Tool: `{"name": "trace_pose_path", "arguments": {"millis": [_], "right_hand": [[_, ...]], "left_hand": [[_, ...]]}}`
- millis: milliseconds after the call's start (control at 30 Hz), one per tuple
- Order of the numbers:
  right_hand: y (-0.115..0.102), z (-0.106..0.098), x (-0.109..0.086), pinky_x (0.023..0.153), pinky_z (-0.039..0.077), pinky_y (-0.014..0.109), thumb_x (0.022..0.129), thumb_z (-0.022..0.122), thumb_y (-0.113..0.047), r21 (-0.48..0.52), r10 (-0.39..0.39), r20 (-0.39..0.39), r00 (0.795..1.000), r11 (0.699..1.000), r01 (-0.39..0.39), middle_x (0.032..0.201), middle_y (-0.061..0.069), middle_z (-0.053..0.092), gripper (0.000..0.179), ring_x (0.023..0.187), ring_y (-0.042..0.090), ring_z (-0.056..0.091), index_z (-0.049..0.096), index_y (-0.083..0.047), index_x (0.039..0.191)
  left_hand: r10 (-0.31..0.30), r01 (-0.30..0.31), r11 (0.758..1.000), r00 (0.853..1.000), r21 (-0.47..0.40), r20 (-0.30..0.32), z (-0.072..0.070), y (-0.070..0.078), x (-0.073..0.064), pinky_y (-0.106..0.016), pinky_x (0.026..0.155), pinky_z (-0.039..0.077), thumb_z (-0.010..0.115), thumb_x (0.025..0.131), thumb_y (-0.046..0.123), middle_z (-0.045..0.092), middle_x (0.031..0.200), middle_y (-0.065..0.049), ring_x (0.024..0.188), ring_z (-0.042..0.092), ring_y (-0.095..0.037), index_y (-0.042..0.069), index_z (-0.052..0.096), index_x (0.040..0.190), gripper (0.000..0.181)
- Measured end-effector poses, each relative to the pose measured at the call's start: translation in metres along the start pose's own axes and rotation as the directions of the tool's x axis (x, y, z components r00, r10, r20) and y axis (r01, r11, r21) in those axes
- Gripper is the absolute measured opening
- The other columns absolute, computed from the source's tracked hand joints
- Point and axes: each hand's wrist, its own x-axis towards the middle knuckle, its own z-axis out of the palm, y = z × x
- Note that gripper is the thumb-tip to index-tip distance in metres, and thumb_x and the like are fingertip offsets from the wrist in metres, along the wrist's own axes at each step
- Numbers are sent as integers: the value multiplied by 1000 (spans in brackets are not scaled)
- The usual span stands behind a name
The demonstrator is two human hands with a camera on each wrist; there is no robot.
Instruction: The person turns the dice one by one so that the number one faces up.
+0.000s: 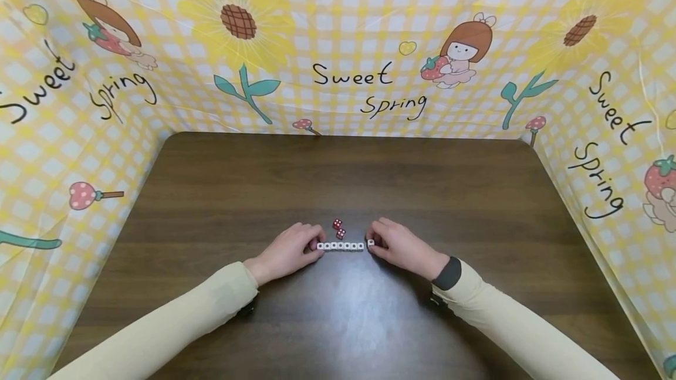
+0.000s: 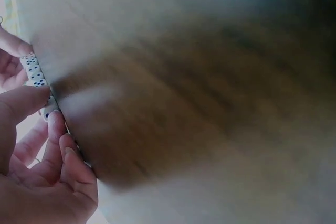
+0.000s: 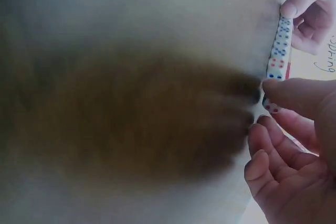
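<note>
A straight row of several white dice (image 1: 340, 246) lies across the middle of the table. My left hand (image 1: 293, 248) pinches the die at its left end (image 2: 50, 113) between thumb and fingers. At the other end, my right hand (image 1: 404, 248) holds a single white die (image 1: 371, 243) between thumb and forefinger, with a narrow gap between it and the row. Blue and red pips show on the near faces of the dice in the right wrist view. Just behind the row sit two red dice (image 1: 337, 224) with white pips, close together.
The dark brown wooden table (image 1: 253, 180) has rounded far corners. A yellow checked cloth (image 1: 338, 34) with sunflowers and "Sweet Spring" lettering rises behind it and along both sides. Both forearms, in pale sleeves (image 1: 185, 315), reach in from the near edge.
</note>
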Motion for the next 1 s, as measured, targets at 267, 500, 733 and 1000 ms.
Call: {"name": "trace_pose_path", "arguments": {"millis": [267, 500, 733, 1000], "right_hand": [[-3, 6, 1, 66, 45, 24, 92, 79, -9, 80, 74, 39, 997, 994, -77, 81, -6, 59, 16, 72, 7, 51, 65, -10, 101], [-4, 9, 2, 65, 44, 24, 93, 78, -11, 74, 93, 30, 995, 993, -95, 79, -8, 57, 14, 70, 6, 49, 66, -12, 99], [-3, 9, 0, 64, 43, 24, 93, 77, -10, 55, 64, 5, 998, 996, -64, 78, -8, 55, 13, 70, 7, 49, 65, -12, 98], [-3, 7, -1, 63, 43, 23, 94, 76, -9, 87, 75, 18, 997, 993, -76, 79, -7, 55, 12, 70, 6, 48, 65, -12, 99]], "left_hand": [[3, -3, 1000, 1000, 15, 6, -2, 3, 2, -31, 71, 40, 77, 94, 13, 52, 80, 8, 76, 46, -12, 14, 66, 100, 13], [-22, 21, 999, 1000, 47, 14, 0, 6, 3, -31, 70, 40, 77, 94, 15, 52, 79, 9, 77, 47, -13, 16, 66, 100, 12], [-32, 32, 998, 999, 61, 1, 3, 9, 5, -30, 66, 40, 76, 95, 16, 51, 79, 9, 75, 47, -12, 16, 65, 99, 11], [-46, 47, 997, 999, 67, -16, 6, 9, 5, -28, 64, 39, 76, 95, 17, 51, 80, 9, 75, 46, -11, 17, 64, 100, 13]]}}
